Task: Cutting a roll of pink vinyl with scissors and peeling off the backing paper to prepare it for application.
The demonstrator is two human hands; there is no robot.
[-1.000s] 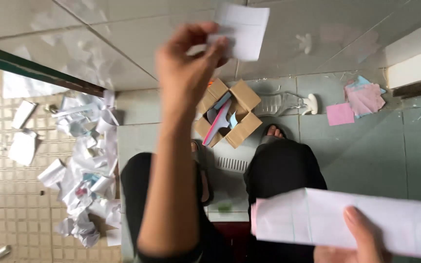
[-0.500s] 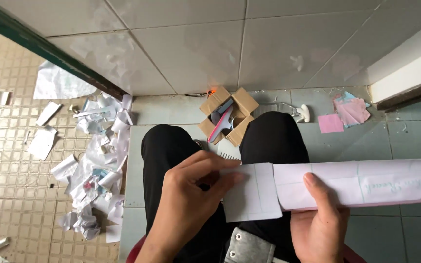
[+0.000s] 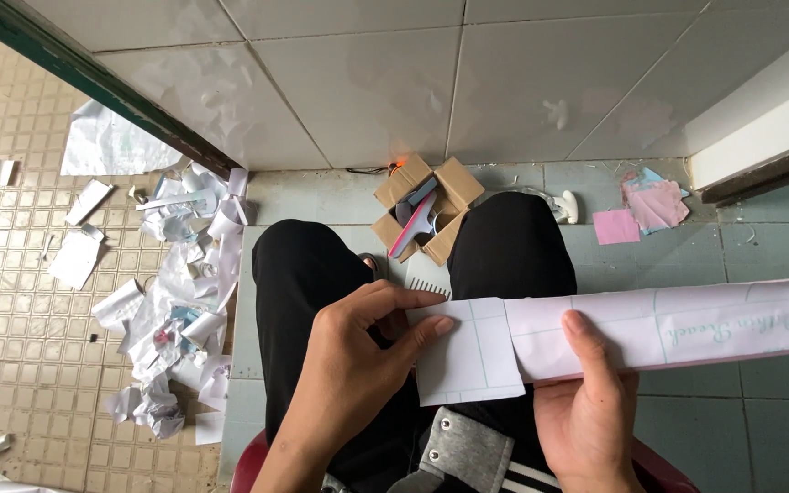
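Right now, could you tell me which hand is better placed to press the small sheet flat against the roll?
Probably the left hand: its fingers already lie on the small sheet, while the right hand is busy gripping the roll.

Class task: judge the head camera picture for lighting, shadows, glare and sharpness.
Head view: soft, even daylight; no hard shadows; faint sheen on the wall tiles; left hand, right hand and paper roll sharp; lines bend slightly toward the edges.

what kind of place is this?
Probably a tiled floor by a doorway at home, used as a craft spot: paper scraps litter the floor, a cardboard box holds tools, and both hands hold a paper roll.
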